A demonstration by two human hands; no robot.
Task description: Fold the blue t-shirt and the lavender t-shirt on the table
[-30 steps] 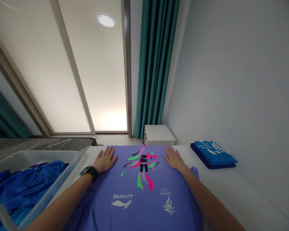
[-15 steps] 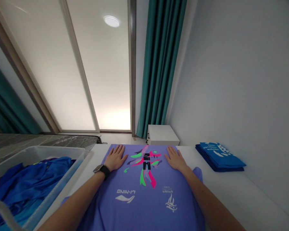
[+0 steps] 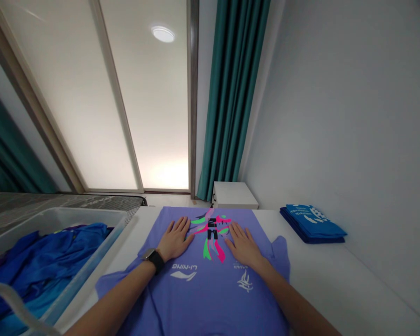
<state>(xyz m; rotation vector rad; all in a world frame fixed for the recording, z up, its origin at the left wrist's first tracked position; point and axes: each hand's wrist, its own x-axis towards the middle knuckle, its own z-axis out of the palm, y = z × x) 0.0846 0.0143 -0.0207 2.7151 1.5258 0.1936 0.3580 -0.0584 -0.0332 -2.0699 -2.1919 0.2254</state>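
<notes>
My left hand [image 3: 175, 239], right hand [image 3: 242, 243]: both flat, fingers spread, gripping nothing, pressing purple printed T-shirt [image 3: 210, 280] spread on white table [image 3: 322, 275]. Folded blue shirts [image 3: 313, 222] well right.

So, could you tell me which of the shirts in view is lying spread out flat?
The purple T-shirt under both hands; the blue shirts on the right are folded, and those in the bin are bunched up.

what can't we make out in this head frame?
- Purple T-shirt: near end cut off by the bottom edge; forearms cover parts.
- Small print beside the white logo: too small to read.
- Cloth under the left hand and right hand: covered by flat palms.
- Plastic bin: blue clothes hide its bottom; left edge crops it.
- Folded blue stack: number of items unclear.
</notes>
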